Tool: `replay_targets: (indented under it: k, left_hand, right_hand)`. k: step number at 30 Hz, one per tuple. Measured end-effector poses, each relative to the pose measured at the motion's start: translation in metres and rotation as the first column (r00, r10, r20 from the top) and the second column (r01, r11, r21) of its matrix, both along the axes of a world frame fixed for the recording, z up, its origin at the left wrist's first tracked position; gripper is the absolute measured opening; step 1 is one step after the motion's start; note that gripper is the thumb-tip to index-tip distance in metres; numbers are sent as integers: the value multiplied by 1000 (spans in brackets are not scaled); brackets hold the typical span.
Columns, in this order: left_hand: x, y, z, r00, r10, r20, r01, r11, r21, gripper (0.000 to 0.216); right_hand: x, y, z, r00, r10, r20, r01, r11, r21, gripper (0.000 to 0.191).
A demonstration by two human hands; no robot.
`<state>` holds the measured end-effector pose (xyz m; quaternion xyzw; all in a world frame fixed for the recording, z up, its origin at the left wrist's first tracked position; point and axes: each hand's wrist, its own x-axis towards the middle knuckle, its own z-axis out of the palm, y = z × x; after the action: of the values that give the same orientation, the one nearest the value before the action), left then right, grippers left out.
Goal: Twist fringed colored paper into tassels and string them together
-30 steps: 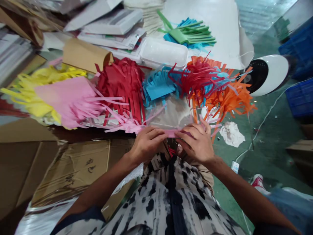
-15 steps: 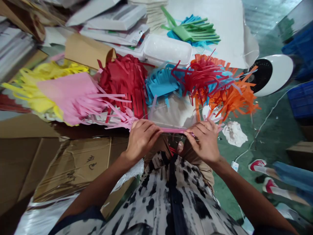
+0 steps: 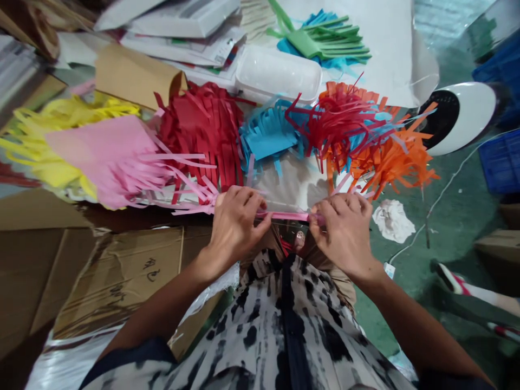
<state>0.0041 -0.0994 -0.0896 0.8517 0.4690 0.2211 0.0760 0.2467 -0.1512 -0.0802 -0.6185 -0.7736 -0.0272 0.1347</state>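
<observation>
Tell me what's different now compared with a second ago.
The left hand and right hand have moved apart along the pink strip, baring more of it between them; both still hold it. Another person's red-and-white shoe has shifted toward the right edge. The white container and red fringe stayed put.

Pink paper strip (image 3: 287,215) is hidden where left hand (image 3: 236,219) and right hand (image 3: 344,230) grip it. Bystander's shoe (image 3: 452,279) is blurred, leg (image 3: 493,299) cut by right edge. Blue crate (image 3: 502,162) also cropped right. Yellow fringe (image 3: 51,129) clips left edge. Handwriting on cardboard (image 3: 164,254) is unreadable.
</observation>
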Motion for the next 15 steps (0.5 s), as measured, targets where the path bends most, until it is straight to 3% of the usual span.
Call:
replay_targets:
  k: [4, 7, 12, 15]
  left_hand:
    - [7, -7, -4, 977, -214, -11, 211, 955, 210, 16]
    - [6, -12, -10, 955, -292, -53, 295, 916, 271, 20]
    - [1, -19, -17, 953, -288, -90, 302, 922, 243, 30]
    - [5, -22, -20, 959, -279, -49, 283, 932, 226, 33]
  right_hand:
    - [-8, -11, -11, 980, 196, 41, -200, 969, 144, 24]
    - [7, -20, -21, 961, 268, 69, -277, 935, 222, 29]
    - [56, -32, -11, 981, 158, 115, -189, 914, 359, 41]
    - [46, -35, 0, 992, 115, 56, -128, 921, 367, 45]
